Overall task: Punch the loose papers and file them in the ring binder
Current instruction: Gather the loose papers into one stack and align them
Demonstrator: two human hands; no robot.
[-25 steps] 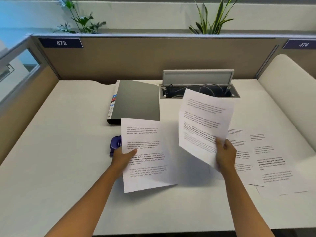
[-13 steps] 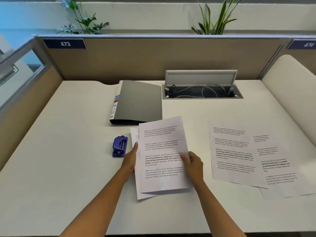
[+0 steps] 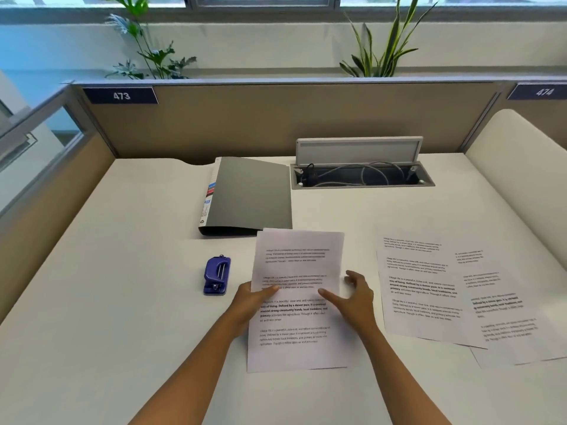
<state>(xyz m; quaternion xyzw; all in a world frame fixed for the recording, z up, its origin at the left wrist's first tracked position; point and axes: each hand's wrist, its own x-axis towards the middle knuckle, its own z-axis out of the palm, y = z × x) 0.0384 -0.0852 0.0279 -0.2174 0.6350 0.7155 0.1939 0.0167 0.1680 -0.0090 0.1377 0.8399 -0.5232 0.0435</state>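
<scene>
The stack of papers (image 3: 296,302), long axis pointing away, was pinched at its left edge by the left hand (image 3: 253,302), nearer the punch (image 3: 216,275) on the bench (image 3: 122,302), while the right hand (image 3: 352,297) was held open, empty.

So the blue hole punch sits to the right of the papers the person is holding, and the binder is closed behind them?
Not quite. The head view shows the blue hole punch to the left of the held papers, beside the left hand. The binder is indeed closed behind them.

White desk (image 3: 107,302) — binder (image 3: 254,194), hole punch (image 3: 216,276), papers (image 3: 420,289) on it.
</scene>
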